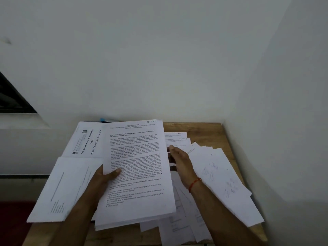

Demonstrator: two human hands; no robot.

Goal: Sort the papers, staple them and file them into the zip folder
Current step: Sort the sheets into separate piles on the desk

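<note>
My left hand (106, 174) grips a thick stack of printed papers (138, 174) by its left edge, thumb on the top page marked "SECTION-1", and holds it raised over the table. To the right of the stack, my right hand (181, 162) reaches with straight fingers onto the loose sheets (220, 174) fanned across the right side of the table. A cover sheet reading "Pre Examination Training" (88, 141) lies at the back left. A white sheet (63, 189) lies at the front left. No stapler shows.
The small wooden table (200, 127) stands in a corner, with white walls behind and to the right. A blue-capped item (103, 119) peeks out behind the papers at the back. More sheets (179, 226) overhang the front edge. A dark window (12, 96) is at the left.
</note>
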